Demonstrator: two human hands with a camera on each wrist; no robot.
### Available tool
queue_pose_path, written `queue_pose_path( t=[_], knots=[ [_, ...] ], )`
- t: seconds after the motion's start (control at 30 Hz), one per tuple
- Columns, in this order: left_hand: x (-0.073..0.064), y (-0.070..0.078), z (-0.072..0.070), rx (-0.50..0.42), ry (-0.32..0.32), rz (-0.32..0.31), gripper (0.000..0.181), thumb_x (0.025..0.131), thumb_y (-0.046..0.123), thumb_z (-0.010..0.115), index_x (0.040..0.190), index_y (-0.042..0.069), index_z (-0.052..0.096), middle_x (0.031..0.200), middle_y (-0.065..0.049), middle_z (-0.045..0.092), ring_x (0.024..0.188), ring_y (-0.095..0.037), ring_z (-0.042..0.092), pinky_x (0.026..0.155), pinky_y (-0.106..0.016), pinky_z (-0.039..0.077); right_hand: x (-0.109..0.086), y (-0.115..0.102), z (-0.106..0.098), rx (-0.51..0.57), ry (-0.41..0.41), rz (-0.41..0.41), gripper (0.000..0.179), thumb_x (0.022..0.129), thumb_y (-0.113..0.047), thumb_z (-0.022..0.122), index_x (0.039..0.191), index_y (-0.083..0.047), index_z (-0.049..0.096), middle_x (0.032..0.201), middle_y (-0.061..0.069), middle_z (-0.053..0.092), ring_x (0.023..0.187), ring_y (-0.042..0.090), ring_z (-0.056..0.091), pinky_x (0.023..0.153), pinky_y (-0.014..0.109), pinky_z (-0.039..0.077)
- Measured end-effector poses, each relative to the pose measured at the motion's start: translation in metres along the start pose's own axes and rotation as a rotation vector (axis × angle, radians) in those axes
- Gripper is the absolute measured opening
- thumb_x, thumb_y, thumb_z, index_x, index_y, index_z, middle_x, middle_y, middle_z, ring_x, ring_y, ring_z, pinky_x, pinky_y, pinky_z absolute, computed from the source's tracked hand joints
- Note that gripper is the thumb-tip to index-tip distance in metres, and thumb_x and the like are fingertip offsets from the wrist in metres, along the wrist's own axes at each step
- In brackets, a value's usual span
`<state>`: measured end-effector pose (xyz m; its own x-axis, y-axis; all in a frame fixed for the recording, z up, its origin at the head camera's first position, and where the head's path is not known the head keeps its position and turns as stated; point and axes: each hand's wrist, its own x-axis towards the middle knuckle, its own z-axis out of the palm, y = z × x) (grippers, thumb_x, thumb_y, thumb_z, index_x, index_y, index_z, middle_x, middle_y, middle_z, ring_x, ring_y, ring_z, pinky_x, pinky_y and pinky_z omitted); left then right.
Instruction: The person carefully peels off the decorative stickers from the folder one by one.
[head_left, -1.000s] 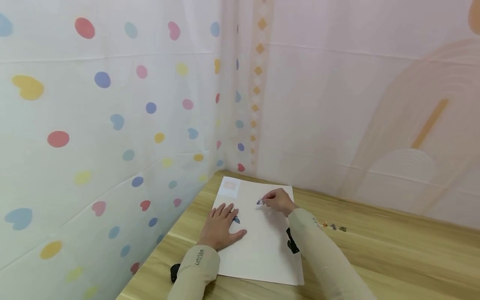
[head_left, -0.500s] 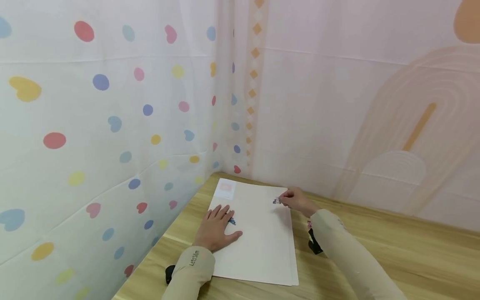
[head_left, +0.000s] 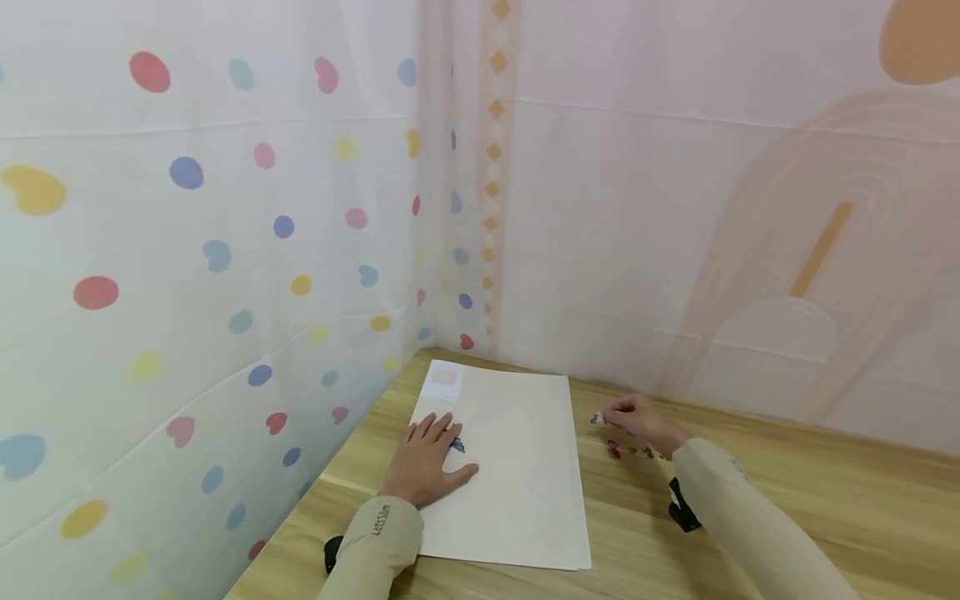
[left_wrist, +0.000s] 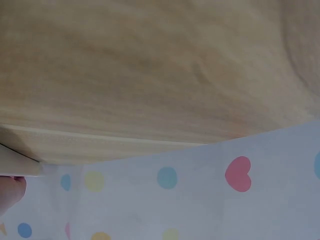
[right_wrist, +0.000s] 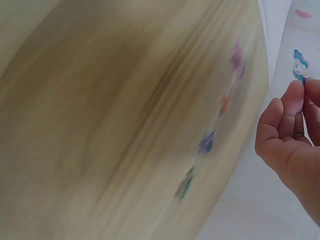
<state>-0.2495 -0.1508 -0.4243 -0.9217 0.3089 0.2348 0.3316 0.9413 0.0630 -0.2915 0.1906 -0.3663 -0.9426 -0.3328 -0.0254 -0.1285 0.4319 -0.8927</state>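
Observation:
My right hand (head_left: pixel 637 418) pinches a small blue-and-white figure sticker (head_left: pixel 597 418) between thumb and fingertips, above the table just right of a large white paper pad (head_left: pixel 525 483). In the right wrist view the same sticker (right_wrist: pixel 300 66) stands up from the fingertips. Spread flat, my left hand (head_left: pixel 423 462) rests on the pad's left part. Beside its index finger a blue sticker (head_left: pixel 457 445) shows on the paper, partly hidden by the hand. Only a bit of the left hand (left_wrist: pixel 11 192) appears in the left wrist view.
Several small colourful stickers lie in a row on the wooden table (head_left: pixel 622 525), among them a pink one (head_left: pixel 614 450), a blue one (right_wrist: pixel 206 142) and a green one (right_wrist: pixel 185 185). A label (head_left: pixel 442 380) marks the pad's far left corner. Patterned curtains (head_left: pixel 225 208) enclose the table.
My right hand has moved right with the sticker, from over the paper to above the table near the sticker row. The left hand stays on the paper. The head view has shifted slightly.

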Motion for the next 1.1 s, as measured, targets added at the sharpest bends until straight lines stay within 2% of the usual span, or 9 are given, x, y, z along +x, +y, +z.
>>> queue_pose_path(
  t=[0.27, 0.43, 0.53, 0.77, 0.87, 1.1],
  knots=[
    [0.002, 0.002, 0.001, -0.002, 0.012, 0.005, 0.072, 0.079, 0.063, 0.044, 0.13, 0.012, 0.046, 0.137, -0.007, 0.037, 0.127, -0.029, 0.027, 0.102, -0.047, 0.019, -0.029, 0.023, -0.038, -0.015, -0.039, 0.042, 0.021, 0.092, -0.012, 0.046, 0.084, 0.007, 0.052, 0.064, -0.001, 0.038, 0.059, 0.011, 0.035, 0.054, 0.027, 0.032],
    [0.002, 0.0, 0.0, -0.017, 0.014, 0.006, 0.072, 0.079, 0.063, 0.044, 0.129, 0.011, 0.046, 0.137, -0.007, 0.037, 0.127, -0.029, 0.027, 0.102, -0.048, 0.018, -0.051, 0.034, -0.054, -0.059, 0.003, 0.094, 0.022, 0.091, -0.016, 0.049, 0.083, 0.005, 0.052, 0.063, -0.001, 0.041, 0.06, 0.011, 0.038, 0.055, 0.026, 0.035],
    [0.001, -0.001, 0.0, -0.025, 0.001, 0.004, 0.073, 0.079, 0.063, 0.043, 0.13, 0.011, 0.046, 0.137, -0.007, 0.036, 0.128, -0.029, 0.026, 0.102, -0.048, 0.018, -0.06, 0.039, -0.059, -0.058, 0.021, 0.091, 0.022, 0.09, -0.015, 0.05, 0.085, 0.007, 0.053, 0.064, -0.001, 0.043, 0.061, 0.01, 0.041, 0.056, 0.026, 0.037],
    [0.0, -0.001, 0.0, -0.033, -0.019, -0.004, 0.074, 0.079, 0.064, 0.043, 0.13, 0.011, 0.045, 0.138, -0.007, 0.035, 0.128, -0.029, 0.025, 0.103, -0.047, 0.017, -0.067, 0.05, -0.067, -0.071, 0.004, 0.011, 0.023, 0.09, -0.009, 0.05, 0.086, 0.014, 0.053, 0.066, 0.001, 0.045, 0.059, 0.008, 0.041, 0.053, 0.023, 0.038],
    [0.0, 0.0, 0.0, -0.035, -0.024, -0.006, 0.074, 0.079, 0.064, 0.042, 0.13, 0.011, 0.045, 0.138, -0.007, 0.035, 0.128, -0.029, 0.024, 0.103, -0.047, 0.016, -0.069, 0.053, -0.068, -0.1, 0.007, 0.006, 0.02, 0.088, -0.006, 0.051, 0.085, 0.014, 0.053, 0.069, 0.001, 0.047, 0.06, 0.008, 0.042, 0.053, 0.022, 0.039],
    [0.002, 0.0, -0.001, -0.028, -0.023, -0.005, 0.074, 0.079, 0.064, 0.042, 0.131, 0.012, 0.045, 0.138, -0.006, 0.035, 0.128, -0.029, 0.025, 0.103, -0.048, 0.017, -0.071, 0.06, -0.07, -0.152, 0.053, 0.055, 0.013, 0.085, -0.002, 0.054, 0.088, 0.01, 0.057, 0.076, 0.003, 0.054, 0.063, 0.01, 0.045, 0.054, 0.022, 0.04]
  ],
)
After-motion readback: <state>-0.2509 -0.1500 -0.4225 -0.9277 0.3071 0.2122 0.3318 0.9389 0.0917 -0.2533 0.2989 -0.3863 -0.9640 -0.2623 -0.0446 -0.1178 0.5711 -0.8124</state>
